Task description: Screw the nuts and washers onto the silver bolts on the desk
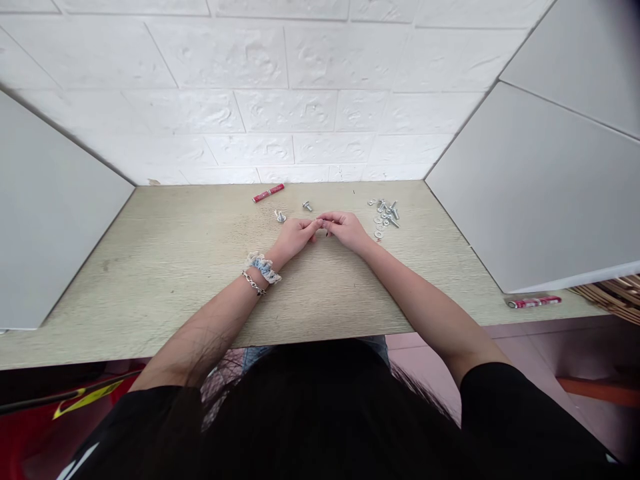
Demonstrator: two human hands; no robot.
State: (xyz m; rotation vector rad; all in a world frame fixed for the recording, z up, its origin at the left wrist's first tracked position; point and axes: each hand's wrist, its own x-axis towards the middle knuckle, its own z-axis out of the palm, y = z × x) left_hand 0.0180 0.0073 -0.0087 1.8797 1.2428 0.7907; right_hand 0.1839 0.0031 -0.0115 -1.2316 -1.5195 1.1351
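Observation:
My left hand (pixel 296 239) and my right hand (pixel 346 230) meet over the middle of the table, fingertips pinched together. Whatever lies between them is mostly covered by the fingers; only a small dark bit shows below. Just beyond my left hand, a bolt with a washer (pixel 280 217) stands on the tabletop. Another bolt (pixel 307 207) lies a little farther back, beyond the joined fingertips. To the right of my right hand is a loose pile of silvery bolts and nuts (pixel 387 212), with flat washers (pixel 379 235) at its near side.
A red tube-shaped item (pixel 269 193) lies near the white brick wall (pixel 310 110). A similar red one (pixel 535 302) is at the right front, beside a wicker basket (pixel 615 297). Grey panels (pixel 550 187) flank the wooden table (pixel 175 267) on both sides.

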